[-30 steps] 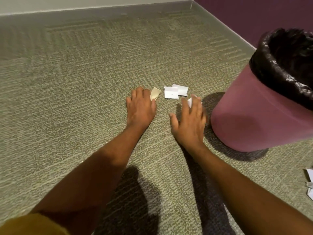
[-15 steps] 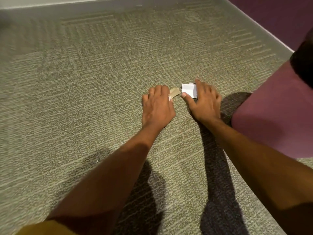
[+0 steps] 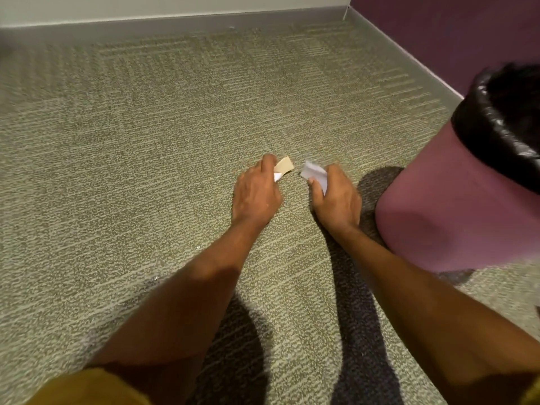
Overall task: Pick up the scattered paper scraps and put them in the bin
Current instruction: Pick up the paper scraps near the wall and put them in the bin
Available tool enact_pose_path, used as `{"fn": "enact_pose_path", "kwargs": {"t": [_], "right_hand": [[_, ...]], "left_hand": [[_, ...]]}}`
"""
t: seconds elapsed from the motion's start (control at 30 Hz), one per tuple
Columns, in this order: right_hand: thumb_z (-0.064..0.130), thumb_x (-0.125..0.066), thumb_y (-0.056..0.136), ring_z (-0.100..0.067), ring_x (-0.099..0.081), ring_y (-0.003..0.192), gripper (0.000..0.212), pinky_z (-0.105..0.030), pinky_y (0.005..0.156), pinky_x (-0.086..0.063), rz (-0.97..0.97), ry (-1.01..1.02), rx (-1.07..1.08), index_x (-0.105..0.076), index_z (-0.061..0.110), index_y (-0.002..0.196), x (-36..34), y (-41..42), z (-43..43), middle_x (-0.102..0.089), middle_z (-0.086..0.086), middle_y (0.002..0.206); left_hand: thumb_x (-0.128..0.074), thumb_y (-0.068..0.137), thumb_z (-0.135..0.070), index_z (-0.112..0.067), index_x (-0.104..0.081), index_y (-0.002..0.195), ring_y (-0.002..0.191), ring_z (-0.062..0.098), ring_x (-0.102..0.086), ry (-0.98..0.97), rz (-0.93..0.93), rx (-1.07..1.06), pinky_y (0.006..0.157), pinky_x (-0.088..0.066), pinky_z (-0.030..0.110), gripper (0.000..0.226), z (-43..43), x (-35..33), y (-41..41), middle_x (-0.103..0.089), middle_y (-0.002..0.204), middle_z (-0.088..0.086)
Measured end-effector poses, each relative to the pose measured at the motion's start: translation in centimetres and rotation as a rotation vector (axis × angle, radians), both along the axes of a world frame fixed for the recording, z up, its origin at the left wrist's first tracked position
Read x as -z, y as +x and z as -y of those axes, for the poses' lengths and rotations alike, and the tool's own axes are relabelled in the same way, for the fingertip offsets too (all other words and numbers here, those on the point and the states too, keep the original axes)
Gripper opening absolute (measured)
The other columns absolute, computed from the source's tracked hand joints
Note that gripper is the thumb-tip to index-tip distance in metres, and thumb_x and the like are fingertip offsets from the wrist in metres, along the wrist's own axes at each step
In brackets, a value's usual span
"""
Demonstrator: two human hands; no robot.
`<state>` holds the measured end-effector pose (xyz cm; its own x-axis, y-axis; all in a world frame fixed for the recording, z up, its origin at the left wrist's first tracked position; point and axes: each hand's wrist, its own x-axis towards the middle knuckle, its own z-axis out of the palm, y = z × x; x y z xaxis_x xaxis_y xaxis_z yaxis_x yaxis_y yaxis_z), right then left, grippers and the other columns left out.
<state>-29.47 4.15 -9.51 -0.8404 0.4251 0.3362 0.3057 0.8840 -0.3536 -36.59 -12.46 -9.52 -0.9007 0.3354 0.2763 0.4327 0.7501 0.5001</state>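
An office-like room corner: commercial carpet tiles [image 3: 175, 127], grey skirting [image 3: 204, 23], lined bin [image 3: 455, 200].

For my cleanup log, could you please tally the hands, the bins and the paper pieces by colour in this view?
Hands: 2, left hand and right hand
Tan paper scrap: 1, in the left hand
White paper: 2 seen, a white scrap in the left hand, a white wad in the right; sheets in it unclear
Maroon bin: 1
Total: 6

The floor [image 3: 146, 141] is rough woven carpet, matt. The bin [image 3: 455, 217] looks smooth matt plastic, lined with a glossy crinkled black bag [image 3: 479, 135]. The scraps [image 3: 314, 172] are matt paper.
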Motion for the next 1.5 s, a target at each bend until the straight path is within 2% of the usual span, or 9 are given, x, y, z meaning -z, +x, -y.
{"fn": "enact_pose_path", "kwargs": {"t": [0.2, 0.3, 0.47, 0.6, 0.77, 0.93, 1.1, 1.3, 1.5], "right_hand": [[0.038, -0.060, 0.107, -0.024, -0.060, 0.078, 0.026, -0.035, 0.067, -0.041, -0.086, -0.120, 0.070, -0.060, 0.012, 0.105, -0.2, 3.7, 0.6, -0.070, -0.006, 0.093], [0.042, -0.059, 0.108, -0.022, -0.061, 0.077, 0.029, -0.034, 0.065, -0.039, -0.098, -0.223, 0.119, -0.064, 0.014, 0.100, -0.4, 5.1, 0.7, -0.069, -0.002, 0.089], [0.049, -0.057, 0.108, -0.021, -0.060, 0.074, 0.038, -0.035, 0.065, -0.040, -0.091, -0.354, 0.217, -0.071, 0.014, 0.103, -0.6, 8.1, 1.7, -0.073, -0.002, 0.088], [0.055, -0.054, 0.107, -0.015, -0.065, 0.067, 0.041, -0.035, 0.061, -0.048, -0.044, -0.466, 0.247, -0.071, 0.021, 0.091, -1.2, 10.3, 3.2, -0.070, 0.005, 0.075], [0.064, -0.058, 0.100, -0.029, -0.073, 0.072, 0.050, -0.046, 0.064, -0.062, -0.077, -0.877, 0.316, -0.071, 0.017, 0.085, -2.7, 11.9, 4.8, -0.074, -0.004, 0.078], [0.039, -0.061, 0.109, -0.012, -0.064, 0.057, 0.036, -0.020, 0.049, -0.048, -0.113, -1.225, 0.383, -0.068, 0.012, 0.085, -6.4, 13.1, 6.9, -0.070, -0.003, 0.072], [0.042, -0.061, 0.108, -0.021, -0.071, 0.076, 0.037, -0.038, 0.072, -0.056, -0.237, -1.384, 0.286, -0.076, 0.010, 0.098, -10.3, 13.3, 9.0, -0.078, -0.010, 0.087], [0.049, -0.059, 0.107, -0.015, -0.070, 0.073, 0.038, -0.039, 0.068, -0.056, -0.509, -1.290, 0.188, -0.070, 0.017, 0.089, -17.1, 13.3, 9.8, -0.077, -0.004, 0.081], [0.054, -0.056, 0.106, -0.016, -0.063, 0.072, 0.039, -0.043, 0.070, -0.054, -0.749, -1.230, 0.135, -0.063, 0.025, 0.081, -23.9, 14.1, 8.5, -0.069, 0.001, 0.076]], "left_hand": [[-0.067, 0.098, -0.015, -0.018, -0.054, 0.136, 0.090, 0.023, -0.065, -0.011, -0.001, -0.013, 0.079, -0.055, 0.042, 0.041, -0.3, -0.2, 2.3, -0.074, 0.107, 0.006], [-0.064, 0.100, -0.016, -0.020, -0.058, 0.134, 0.083, 0.018, -0.056, 0.101, 0.074, -0.103, 0.070, -0.043, 0.036, 0.035, -0.9, -0.4, 4.6, -0.074, 0.104, 0.005], [-0.056, 0.107, -0.030, -0.028, -0.062, 0.134, 0.092, 0.019, -0.068, 0.366, 0.398, -0.251, 0.075, -0.054, 0.039, 0.027, -2.0, -1.6, 8.8, -0.075, 0.113, 0.001], [-0.052, 0.110, -0.028, -0.033, -0.065, 0.127, 0.085, 0.022, -0.076, 0.722, 0.737, -0.287, 0.071, -0.059, 0.038, 0.022, -1.8, -2.5, 11.1, -0.077, 0.099, -0.003], [-0.048, 0.112, -0.028, -0.014, -0.063, 0.134, 0.100, 0.022, -0.079, 1.050, 1.136, -0.350, 0.087, -0.067, 0.042, 0.030, -0.6, -3.1, 12.2, -0.077, 0.112, 0.012], [-0.044, 0.113, -0.016, -0.010, -0.064, 0.129, 0.107, 0.028, -0.074, 1.233, 1.308, -0.275, 0.092, -0.064, 0.049, 0.026, 0.3, -5.9, 15.0, -0.077, 0.119, 0.017], [-0.043, 0.113, -0.014, -0.004, -0.067, 0.132, 0.094, 0.025, -0.075, 1.362, 1.278, -0.193, 0.086, -0.062, 0.039, 0.032, 0.2, -10.1, 16.8, -0.080, 0.113, 0.018], [-0.047, 0.113, -0.016, -0.010, -0.066, 0.133, 0.109, 0.030, -0.076, 1.476, 1.024, -0.064, 0.094, -0.062, 0.043, 0.029, -0.9, -17.3, 18.8, -0.078, 0.120, 0.017], [-0.050, 0.112, -0.015, -0.010, -0.067, 0.126, 0.098, 0.025, -0.076, 1.467, 0.859, 0.064, 0.086, -0.061, 0.039, 0.023, -3.6, -24.3, 20.2, -0.079, 0.115, 0.016]]}}
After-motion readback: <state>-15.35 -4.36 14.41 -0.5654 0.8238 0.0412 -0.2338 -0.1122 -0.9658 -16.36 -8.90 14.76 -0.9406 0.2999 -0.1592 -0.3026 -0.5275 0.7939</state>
